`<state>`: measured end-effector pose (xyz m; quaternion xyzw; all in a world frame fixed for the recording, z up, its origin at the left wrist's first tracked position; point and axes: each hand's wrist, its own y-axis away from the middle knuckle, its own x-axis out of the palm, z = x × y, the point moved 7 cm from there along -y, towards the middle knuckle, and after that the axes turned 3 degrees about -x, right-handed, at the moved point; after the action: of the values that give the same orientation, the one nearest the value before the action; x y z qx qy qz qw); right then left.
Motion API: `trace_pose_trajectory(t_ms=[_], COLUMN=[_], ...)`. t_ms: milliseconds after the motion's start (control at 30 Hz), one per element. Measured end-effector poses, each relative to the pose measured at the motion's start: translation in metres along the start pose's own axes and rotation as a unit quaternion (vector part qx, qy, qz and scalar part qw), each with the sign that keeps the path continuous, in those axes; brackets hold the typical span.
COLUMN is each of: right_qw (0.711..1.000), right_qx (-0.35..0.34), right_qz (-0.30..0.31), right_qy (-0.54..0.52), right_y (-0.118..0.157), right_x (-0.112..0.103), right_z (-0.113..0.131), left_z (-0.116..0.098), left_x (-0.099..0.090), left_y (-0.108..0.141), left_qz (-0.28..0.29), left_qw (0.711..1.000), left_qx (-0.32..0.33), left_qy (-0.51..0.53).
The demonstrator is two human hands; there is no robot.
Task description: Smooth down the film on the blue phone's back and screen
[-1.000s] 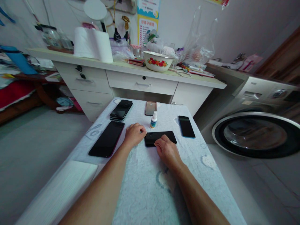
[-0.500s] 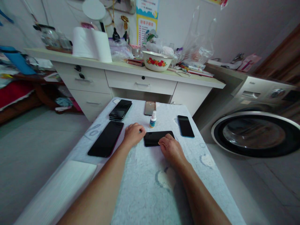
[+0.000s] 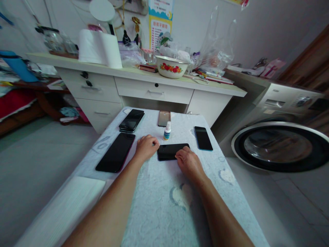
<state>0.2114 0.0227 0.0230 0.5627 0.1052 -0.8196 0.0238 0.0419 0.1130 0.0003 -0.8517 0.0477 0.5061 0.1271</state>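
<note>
A black smartphone [image 3: 167, 152] lies flat and crosswise on the cloth-covered table. My left hand [image 3: 147, 147] rests at its left end, fingers curled in and the tips against the phone's edge. Over the right part of the phone is my right hand [image 3: 189, 160], its fingers pinched together; whatever they hold, if anything, is hidden. Just behind the phone stands a small white spray bottle [image 3: 167, 131] with a blue and yellow label. To the left of my left hand lies a larger black phone [image 3: 115, 152] with a purple-red edge.
A stack of phones [image 3: 132, 120] sits at the back left, a brownish phone or case [image 3: 164, 118] at the back, and a blue-edged phone [image 3: 203, 138] at right. Behind is a white desk [image 3: 156, 91] with a flowered bowl [image 3: 171, 67]. A washing machine [image 3: 277, 103] stands at right.
My right hand has slid slightly to the right over the phone. My left hand and the other things stay where they were, apart from a small camera shift.
</note>
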Motion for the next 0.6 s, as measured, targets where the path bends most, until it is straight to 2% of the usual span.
trace_pose_trajectory(t_ms=[333,600], right_qw=[1.000,1.000], right_qx=[-0.012,-0.003], right_qz=[0.001,0.014], right_qy=[0.000,0.007], right_y=[0.0009,-0.0005], right_x=[0.0038,0.0019], right_z=[0.0085,-0.0009], left_z=[-0.0023,-0.0004], left_x=[-0.0015,0.0000], left_y=[0.0012,0.0006], left_qz=[-0.003,-0.002], left_qw=[1.000,1.000], left_qx=[0.001,0.000], left_qy=[-0.005,-0.003])
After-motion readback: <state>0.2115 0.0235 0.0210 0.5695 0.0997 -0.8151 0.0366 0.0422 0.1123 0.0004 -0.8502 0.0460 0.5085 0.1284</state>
